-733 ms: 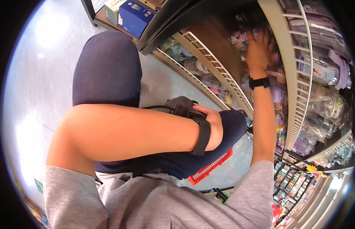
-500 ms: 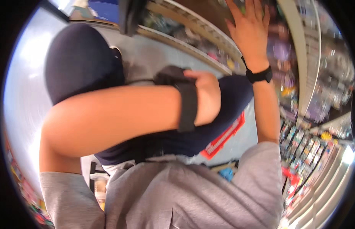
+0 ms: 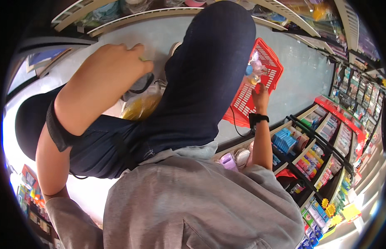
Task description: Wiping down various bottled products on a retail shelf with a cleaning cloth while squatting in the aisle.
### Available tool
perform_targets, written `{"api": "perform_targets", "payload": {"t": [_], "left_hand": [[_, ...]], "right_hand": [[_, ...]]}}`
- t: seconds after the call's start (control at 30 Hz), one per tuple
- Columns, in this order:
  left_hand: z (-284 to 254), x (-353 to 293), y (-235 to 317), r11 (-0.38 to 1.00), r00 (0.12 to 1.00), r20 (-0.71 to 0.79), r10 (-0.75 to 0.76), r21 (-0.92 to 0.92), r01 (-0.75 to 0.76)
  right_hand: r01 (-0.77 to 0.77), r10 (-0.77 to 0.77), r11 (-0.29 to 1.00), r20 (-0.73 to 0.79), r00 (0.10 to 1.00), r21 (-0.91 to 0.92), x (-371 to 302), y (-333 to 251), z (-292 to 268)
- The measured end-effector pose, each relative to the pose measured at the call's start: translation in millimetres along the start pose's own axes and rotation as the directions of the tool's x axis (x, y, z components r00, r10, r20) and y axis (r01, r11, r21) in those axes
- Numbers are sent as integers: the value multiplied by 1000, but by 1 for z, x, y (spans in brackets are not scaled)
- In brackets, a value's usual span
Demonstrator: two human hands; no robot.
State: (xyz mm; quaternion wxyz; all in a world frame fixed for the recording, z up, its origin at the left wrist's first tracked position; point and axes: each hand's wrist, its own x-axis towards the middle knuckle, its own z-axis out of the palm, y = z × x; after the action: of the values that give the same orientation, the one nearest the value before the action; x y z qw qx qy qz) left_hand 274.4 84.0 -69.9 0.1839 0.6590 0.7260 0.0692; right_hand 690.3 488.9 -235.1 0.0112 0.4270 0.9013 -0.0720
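Note:
I am crouched low, with a red plastic basket (image 3: 272, 74) on the floor to the right of my raised knee. My right hand (image 3: 261, 98) reaches into it with curled fingers, beside clear-wrapped items (image 3: 256, 68) in lilac, blue and yellow. What those fingers hold, if anything, is hidden. On the left, my left hand (image 3: 128, 60) is bent over above my lowered leg, fingers curled and slightly blurred; a tiny greenish bit shows at the fingers. Below it are a dark grey object (image 3: 142, 84) and a yellow item in clear plastic (image 3: 143, 106), partly covered by my leg.
Low shelf edges (image 3: 155, 16) with wrapped goods run along the far side. A tiered display rack (image 3: 313, 149) of small packets stands close at right. Lilac and white packages (image 3: 229, 162) sit by my right elbow. A black cord (image 3: 234, 122) hangs near the basket.
My right hand has come down from the shelf at upper right into the basket. The left hand has swung from across my body to the left. My view has turned, bringing the basket into sight.

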Motion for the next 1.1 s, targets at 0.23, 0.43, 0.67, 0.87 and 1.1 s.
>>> {"api": "perform_targets", "payload": {"t": [0.23,0.43,0.67,0.87,1.1], "left_hand": [[4,25,-4,994,991,118,-56,-83,66],[2,24,-5,994,994,103,-41,-96,51],[-2,34,-9,1000,999,31,-15,-15,15],[11,29,0,999,997,-74,-4,49,8],[-20,59,30,992,907,410,-99,107,60]], "right_hand": [[-80,10,916,175,984,394,49,124,109],[-124,120,963,32,992,240,66,40,90],[-312,325,834,52,944,455,32,81,-4],[80,102,871,-337,936,485,6,7,-159],[714,-495,652,-570,656,255,6,-303,-283]]}}
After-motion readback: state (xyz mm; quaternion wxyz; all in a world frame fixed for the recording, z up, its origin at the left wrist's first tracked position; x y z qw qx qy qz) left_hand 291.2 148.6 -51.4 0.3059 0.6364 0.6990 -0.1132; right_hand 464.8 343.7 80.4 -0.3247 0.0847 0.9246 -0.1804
